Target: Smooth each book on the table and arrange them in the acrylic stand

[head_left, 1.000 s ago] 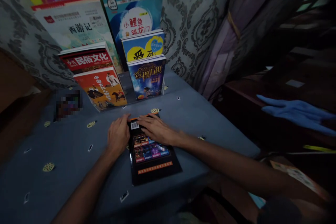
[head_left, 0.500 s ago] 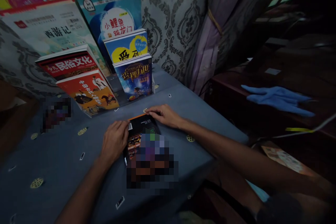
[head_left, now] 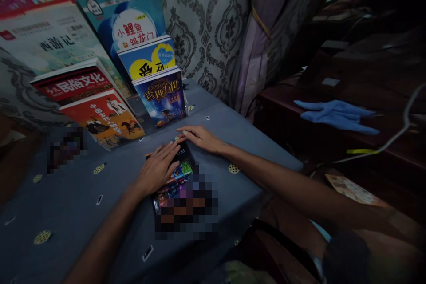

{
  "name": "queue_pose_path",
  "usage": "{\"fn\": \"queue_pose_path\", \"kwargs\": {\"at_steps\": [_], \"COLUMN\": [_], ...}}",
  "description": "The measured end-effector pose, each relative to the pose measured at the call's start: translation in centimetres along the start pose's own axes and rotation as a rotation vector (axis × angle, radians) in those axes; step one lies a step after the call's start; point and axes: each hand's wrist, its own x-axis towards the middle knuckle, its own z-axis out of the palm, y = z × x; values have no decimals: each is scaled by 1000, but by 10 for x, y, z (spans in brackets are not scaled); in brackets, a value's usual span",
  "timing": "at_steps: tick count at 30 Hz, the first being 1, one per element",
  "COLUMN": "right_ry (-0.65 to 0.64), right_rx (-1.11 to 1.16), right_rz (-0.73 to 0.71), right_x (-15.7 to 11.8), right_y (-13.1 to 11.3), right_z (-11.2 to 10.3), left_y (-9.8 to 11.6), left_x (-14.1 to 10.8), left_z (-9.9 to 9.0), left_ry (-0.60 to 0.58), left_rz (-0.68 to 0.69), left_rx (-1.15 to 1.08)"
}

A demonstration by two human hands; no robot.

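A dark-covered book (head_left: pixel 181 172) with rows of small colourful pictures lies flat on the cloth-covered table in front of me; its lower part is blurred out by coarse blocks. My left hand (head_left: pixel 159 167) rests on its upper left part, palm down with the fingers stretched across the cover. At the book's top right corner is my right hand (head_left: pixel 203 139), its fingers extended over the edge and close to my left fingertips. Behind both hands stands a blue book (head_left: pixel 163 100) with gold lettering, next to an orange book (head_left: pixel 104 120).
More books lean upright in tiers, among them a red one (head_left: pixel 75 82) and a teal one (head_left: pixel 129 13). The table's right edge (head_left: pixel 282 151) drops off near my right forearm. Blue gloves (head_left: pixel 336 115) lie on dark furniture beyond it. Patterned curtains (head_left: pixel 199 31) hang behind.
My left hand has slid from the book's left edge onto its cover, with its fingers spread out flat. My right hand stays at the top corner. The whole view has shifted slightly.
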Motion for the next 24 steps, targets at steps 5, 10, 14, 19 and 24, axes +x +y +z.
{"fn": "queue_pose_path", "kwargs": {"at_steps": [5, 10, 14, 19, 24], "right_ry": [3, 11, 3, 5, 2], "right_rx": [-24, -85, -85, -43, -82], "right_rz": [-7, -3, 2, 16, 13], "right_x": [2, 3, 3, 3, 3], "right_y": [-1, -5, -5, -3, -3], "right_z": [-1, -2, -2, 0, 2], "left_y": [4, 2, 0, 1, 10], "left_x": [10, 12, 12, 13, 12], "left_z": [-1, -1, 1, 1, -2], "left_ry": [4, 14, -8, -14, -46], "left_rz": [75, 111, 106, 128, 134], "left_rx": [6, -15, -22, -58, -92]}}
